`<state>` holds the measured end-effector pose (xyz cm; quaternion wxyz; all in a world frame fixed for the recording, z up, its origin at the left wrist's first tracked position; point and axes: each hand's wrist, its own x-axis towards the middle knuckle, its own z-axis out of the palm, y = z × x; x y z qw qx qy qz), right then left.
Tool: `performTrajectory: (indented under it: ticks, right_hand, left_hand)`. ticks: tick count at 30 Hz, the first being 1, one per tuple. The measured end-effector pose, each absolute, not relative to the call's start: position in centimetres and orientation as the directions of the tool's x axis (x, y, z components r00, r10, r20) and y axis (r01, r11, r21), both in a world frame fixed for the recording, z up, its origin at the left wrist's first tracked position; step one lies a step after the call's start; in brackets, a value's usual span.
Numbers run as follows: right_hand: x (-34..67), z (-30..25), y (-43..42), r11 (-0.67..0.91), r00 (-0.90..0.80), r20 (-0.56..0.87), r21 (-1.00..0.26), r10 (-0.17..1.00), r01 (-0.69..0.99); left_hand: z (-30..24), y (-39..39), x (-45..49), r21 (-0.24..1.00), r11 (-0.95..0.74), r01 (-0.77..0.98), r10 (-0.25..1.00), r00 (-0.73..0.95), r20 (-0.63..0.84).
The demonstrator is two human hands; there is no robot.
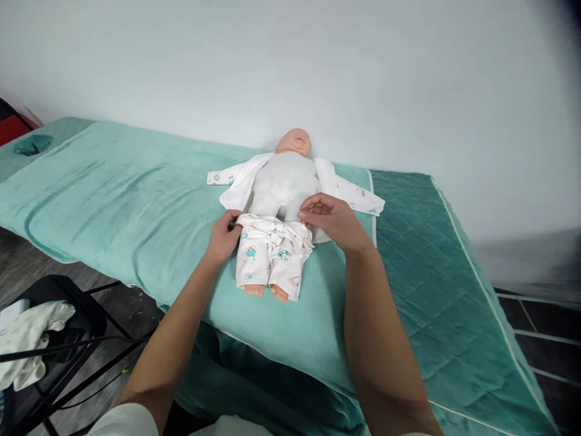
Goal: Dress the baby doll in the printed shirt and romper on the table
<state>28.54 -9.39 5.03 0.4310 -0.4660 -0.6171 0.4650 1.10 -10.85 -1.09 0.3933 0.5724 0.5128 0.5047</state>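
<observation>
A baby doll (pixel 285 181) lies on its back on a teal towel (pixel 136 200), head toward the wall. An open white printed top (pixel 236 184) is spread under its arms. White printed trousers (pixel 272 254) cover its legs, and its bare feet stick out below. My left hand (pixel 223 236) is closed on the trousers' waistband at the doll's left-side hip as I see it. My right hand (pixel 331 218) pinches the waistband at the other hip.
The towel covers a long bed with a darker quilted teal cover (pixel 422 272) at the right, against a white wall. A black chair (pixel 59 339) holding white cloth (pixel 27 339) stands at the lower left. A red object (pixel 11 128) sits at the far left.
</observation>
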Motion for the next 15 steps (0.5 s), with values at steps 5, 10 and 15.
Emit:
performTrajectory:
  ticks: [5, 10, 15]
  right_hand:
    - [28.3, 4.1, -8.6, 0.147, 0.060, 0.157, -0.979, 0.986, 0.144]
    - [28.1, 4.7, -9.7, 0.167, -0.224, 0.104, -0.945, 0.969, 0.282]
    - [27.9, 6.1, -10.6, 0.232, -0.436, 0.041, -0.890, 0.899, 0.393]
  left_hand:
    - [-0.4, -10.2, 1.1, 0.982, -0.178, 0.065, 0.977, -0.111, 0.184]
    - [-0.1, -9.6, 1.0, 0.989, -0.143, 0.019, 0.988, -0.049, 0.144]
    - [0.1, -9.9, 0.4, 0.989, -0.147, 0.025, 0.976, 0.165, 0.141]
